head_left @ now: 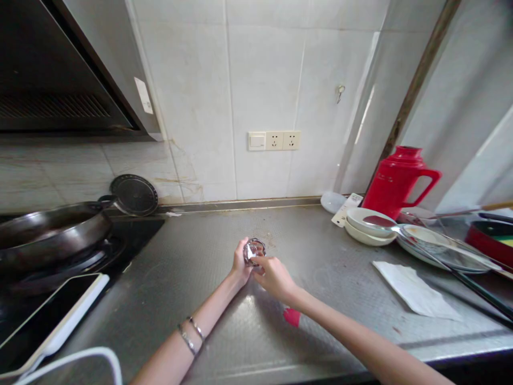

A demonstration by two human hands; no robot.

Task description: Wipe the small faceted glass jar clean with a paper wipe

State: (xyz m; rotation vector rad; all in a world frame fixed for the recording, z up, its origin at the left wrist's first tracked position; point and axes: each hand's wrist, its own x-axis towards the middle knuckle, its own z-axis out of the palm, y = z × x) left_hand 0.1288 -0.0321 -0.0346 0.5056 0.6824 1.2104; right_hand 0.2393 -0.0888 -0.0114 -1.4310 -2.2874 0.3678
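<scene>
My left hand point(240, 266) is wrapped around a small, shiny, round cup-like object point(254, 249), held just above the steel counter point(224, 342). I cannot tell whether it is metal or glass. My right hand point(273, 276) reaches across from the right, its fingers closed together at the near rim of the shiny object. Whatever those fingers may pinch is hidden. Under my right forearm lies a pink and grey item point(292, 317), partly covered by the arm.
On the left are a dark pan point(56, 232) on the stove and a white-edged device point(68, 315) with a cable. Stacked bowls point(368, 238), a red thermos point(396, 179), a white napkin point(414, 289) and long utensils lie right. A tiled wall with sockets point(282, 140) stands behind.
</scene>
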